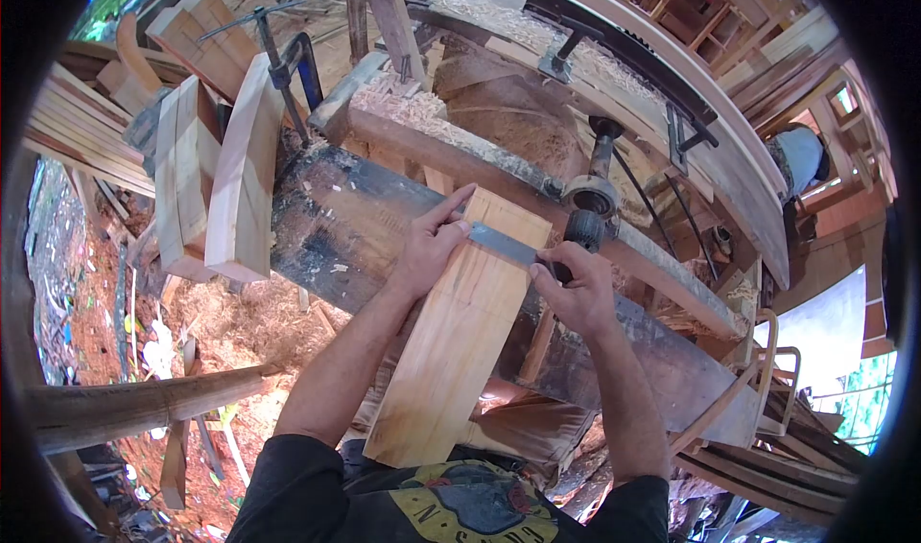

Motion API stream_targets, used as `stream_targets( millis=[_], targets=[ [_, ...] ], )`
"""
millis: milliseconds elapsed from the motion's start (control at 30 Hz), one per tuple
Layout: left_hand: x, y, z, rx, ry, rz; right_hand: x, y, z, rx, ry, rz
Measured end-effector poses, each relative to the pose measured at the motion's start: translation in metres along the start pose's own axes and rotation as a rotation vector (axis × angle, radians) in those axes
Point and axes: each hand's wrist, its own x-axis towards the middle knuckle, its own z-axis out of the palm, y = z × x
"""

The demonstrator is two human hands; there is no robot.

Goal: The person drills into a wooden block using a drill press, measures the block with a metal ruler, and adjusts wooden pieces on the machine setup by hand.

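Observation:
A pale wooden board [446,332] lies tilted in front of me, its lower end against my body. Across its upper part rests a flat grey metal blade [504,244] with a dark handle [559,271]. My right hand [578,289] is closed around that handle at the board's right edge. My left hand [432,250] grips the board's left edge, its thumb by the blade's left end and its index finger along the edge near the top corner. The left hand's other fingers are partly hidden.
Beneath the board runs a dark, dusty bench plank [336,222]. Thick timber blocks [245,178] and a clamp [278,73] stand at the left. Beyond are a beam strewn with shavings [403,111] and a round metal machine part [590,196]. Another person [796,159] is far right.

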Motion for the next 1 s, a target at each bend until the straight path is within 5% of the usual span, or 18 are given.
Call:
stream_targets(
  millis=[1000],
  targets=[
    [-0.003,0.001,0.002,-0.065,0.021,0.022,0.018,-0.003,-0.002,-0.067,0.063,-0.079]
  ],
)
